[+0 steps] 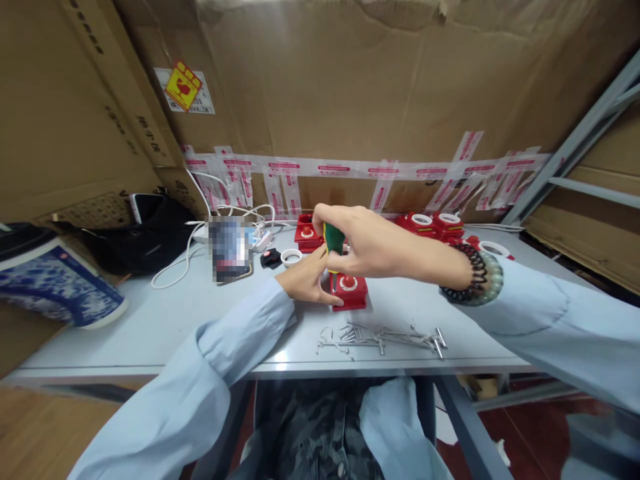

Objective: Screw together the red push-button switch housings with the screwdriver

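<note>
My right hand (353,237) grips the green handle of a screwdriver (333,241), which points down at the left side of a red box (356,300). That box has a round red button with a white ring on its top face. Thumb and fingers of my left hand (311,279) are closed around the left side of the same box, holding it on the table. Just in front of the box lie loose screws (353,332) and several metal pins with cords (415,339). Where the screwdriver's tip meets the box is hard to make out.
Behind my hands stand another red box (306,233), a white ring (291,258) and a small black part (271,259). More red parts (447,225) sit at the back right. A phone (230,250), white cables (173,280), a black bag (145,233) and a blue-white cup (63,283) occupy the left.
</note>
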`<state>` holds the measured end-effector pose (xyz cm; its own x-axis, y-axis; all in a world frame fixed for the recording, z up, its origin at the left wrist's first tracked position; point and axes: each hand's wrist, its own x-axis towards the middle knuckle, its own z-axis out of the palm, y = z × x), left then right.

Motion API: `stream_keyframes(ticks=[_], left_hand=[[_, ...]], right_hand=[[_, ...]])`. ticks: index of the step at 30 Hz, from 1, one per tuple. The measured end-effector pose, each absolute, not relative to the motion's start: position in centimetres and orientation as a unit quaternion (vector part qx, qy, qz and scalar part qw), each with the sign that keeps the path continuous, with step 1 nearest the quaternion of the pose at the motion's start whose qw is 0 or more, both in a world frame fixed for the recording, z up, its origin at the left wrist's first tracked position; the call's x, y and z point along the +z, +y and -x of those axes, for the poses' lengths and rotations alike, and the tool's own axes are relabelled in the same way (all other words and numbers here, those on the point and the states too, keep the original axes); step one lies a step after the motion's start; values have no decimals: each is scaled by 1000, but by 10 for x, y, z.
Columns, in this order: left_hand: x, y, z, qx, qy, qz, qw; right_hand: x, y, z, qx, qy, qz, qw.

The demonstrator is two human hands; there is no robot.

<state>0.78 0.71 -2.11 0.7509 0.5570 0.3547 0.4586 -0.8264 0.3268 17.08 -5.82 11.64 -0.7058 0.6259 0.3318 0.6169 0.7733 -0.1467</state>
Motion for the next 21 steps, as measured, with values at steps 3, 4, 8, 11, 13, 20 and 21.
stream_keyframes(ticks=[3, 4, 8, 11, 13, 20, 21], left_hand=[[-21, 7, -7, 204, 273, -932, 120], [-21, 7, -7, 201, 278, -932, 121], [-21, 7, -7, 209, 278, -927, 137], [-21, 7, -7, 217, 266, -928, 144], [-20, 7, -8, 222, 266, -928, 137], [-20, 5, -7, 221, 293, -922, 126], [-19, 4, -6, 217, 297, -922, 125]], right_hand=[[114, -59, -164, -49, -917, 355, 174], [113, -58, -163, -54, -914, 362, 175], [110, -54, -163, -10, -907, 362, 214], [113, -54, -167, 28, -896, 358, 262], [119, -56, -171, 37, -887, 357, 290], [130, -71, -184, 6, -872, 370, 319], [128, -72, -186, 0, -872, 373, 316]])
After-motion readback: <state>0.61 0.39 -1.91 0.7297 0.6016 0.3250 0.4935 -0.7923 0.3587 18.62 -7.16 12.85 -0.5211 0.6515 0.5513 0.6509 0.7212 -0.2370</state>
